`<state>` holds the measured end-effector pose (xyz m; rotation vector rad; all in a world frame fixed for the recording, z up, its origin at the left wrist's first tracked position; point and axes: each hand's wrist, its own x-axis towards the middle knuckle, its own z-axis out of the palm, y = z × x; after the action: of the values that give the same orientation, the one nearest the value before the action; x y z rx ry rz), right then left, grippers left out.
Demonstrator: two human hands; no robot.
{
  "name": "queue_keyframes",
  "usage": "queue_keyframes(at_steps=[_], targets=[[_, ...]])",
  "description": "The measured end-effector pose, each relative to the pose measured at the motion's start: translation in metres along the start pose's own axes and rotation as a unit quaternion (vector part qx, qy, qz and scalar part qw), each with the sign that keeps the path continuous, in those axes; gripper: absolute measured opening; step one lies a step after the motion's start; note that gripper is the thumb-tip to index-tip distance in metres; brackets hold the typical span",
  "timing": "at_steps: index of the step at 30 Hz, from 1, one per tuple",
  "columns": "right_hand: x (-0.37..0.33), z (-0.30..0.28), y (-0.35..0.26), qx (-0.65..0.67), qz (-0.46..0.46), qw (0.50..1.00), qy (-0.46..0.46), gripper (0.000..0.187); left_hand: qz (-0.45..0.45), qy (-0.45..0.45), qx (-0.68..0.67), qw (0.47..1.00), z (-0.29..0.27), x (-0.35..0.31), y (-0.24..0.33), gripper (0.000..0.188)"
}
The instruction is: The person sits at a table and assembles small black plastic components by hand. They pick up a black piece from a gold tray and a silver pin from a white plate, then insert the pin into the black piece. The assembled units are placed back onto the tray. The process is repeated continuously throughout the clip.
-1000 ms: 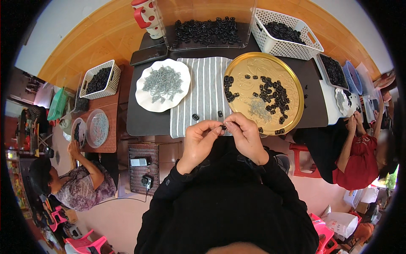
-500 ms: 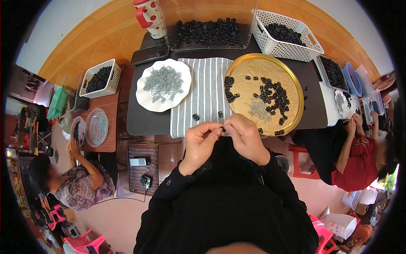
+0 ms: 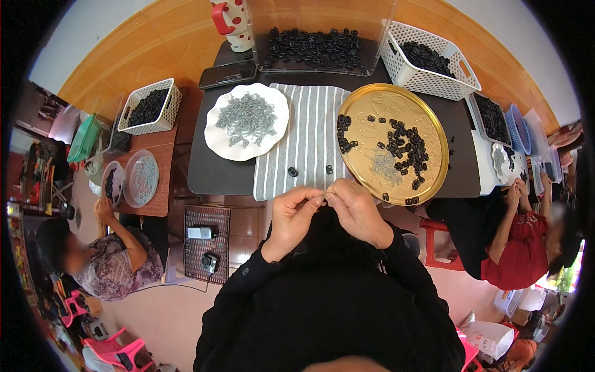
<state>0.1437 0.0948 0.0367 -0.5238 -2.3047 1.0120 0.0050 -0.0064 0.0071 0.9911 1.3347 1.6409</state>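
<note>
Small workpiece (image 3: 325,197) between the fingertips, by the near edge of the striped cloth (image 3: 304,127). Left hand (image 3: 291,217) and right hand (image 3: 358,214) both pinched, thumb to forefinger, tips meeting on the piece; so tiny a thing probably leaves room for nothing but fingertips. Held close before the body, presumably for control and a clear look. Piece nearly all covered by skin: shape and colour cannot be told. Just beyond, on the cloth, two loose black parts: a rounded oval (image 3: 292,172) and a squarer one (image 3: 329,169), well apart; the fabric likely stops such parts sliding. Right: round golden tray (image 3: 362,105), raised rim probably corralling its black parts (image 3: 409,149) and a thin heap of grey bits (image 3: 385,164). Left: white scalloped plate (image 3: 215,137) with slender grey pieces (image 3: 248,118), seemingly kept apart by kind. Behind: more black parts (image 3: 313,49) in a clear bin; perforated white basket (image 3: 427,84), also filled with black.
</note>
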Motion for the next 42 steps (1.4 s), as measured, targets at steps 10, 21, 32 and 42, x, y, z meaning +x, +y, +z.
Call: queue_keyframes(at_steps=[10, 21, 32, 42], targets=[[0.038, 0.025, 0.004, -0.125, -0.029, 0.991, 0.048, 0.009, -0.023, 0.122, -0.064, 0.990, -0.041, -0.013, -0.002, 0.015], [0.052, 0.070, 0.003, -0.255, -0.066, 0.965, 0.019, 0.011, 0.018, 0.112, -0.087, 0.990, -0.055, -0.011, 0.000, 0.023], [0.037, 0.008, 0.005, -0.172, -0.059, 0.972, -0.152, 0.019, 0.014, 0.106, -0.066, 0.992, -0.052, -0.007, 0.003, 0.022], [0.021, 0.005, 0.013, -0.153, -0.017, 0.988, 0.034, 0.018, 0.006, 0.108, -0.059, 0.992, -0.046, -0.008, 0.003, 0.023]])
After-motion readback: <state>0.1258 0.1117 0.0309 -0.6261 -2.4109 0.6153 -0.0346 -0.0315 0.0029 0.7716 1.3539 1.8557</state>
